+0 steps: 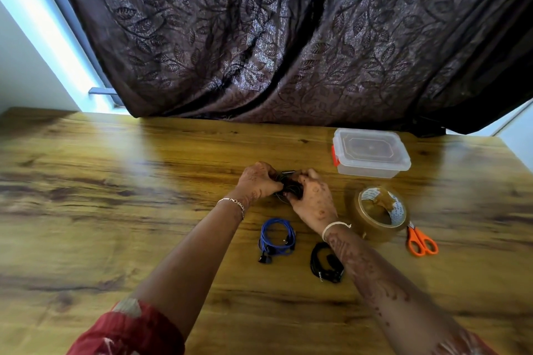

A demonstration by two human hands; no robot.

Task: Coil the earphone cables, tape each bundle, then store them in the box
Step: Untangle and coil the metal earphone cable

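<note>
Left hand (258,181): fingers curled tight round the left side of a black cable (290,189), held just above the table; a thin chain bracelet (234,203) sits on the wrist.
Right hand (313,196): fingers and thumb pinch the right side of the same bundle, close against the left hand.
Black cable: thin, glossy loops bunched between both hands, with a short straight plug end poking out on the far side; how neat the coil is cannot be told.
Blue cable (277,235): wound in a loose oval ring, lying flat on the table nearer the person, between the forearms, dark plug at its near end.
Second black cable (324,264): a small coiled ring beside the blue one, partly under the right forearm.
Tape roll (366,222): wide brown glossy ring lying flat, just right of the right wrist.
Scissors (421,242): orange plastic handles, touching the tape roll's near right edge.
Box (370,153): clear plastic, rounded rectangle, lid on, red clip on its left side, beyond the tape.
Table (144,181): wood grain, shiny.
Curtain (288,37): dark brown, leaf pattern, hanging in folds behind.
Sleeve (129,331): red cloth on the left arm.
</note>
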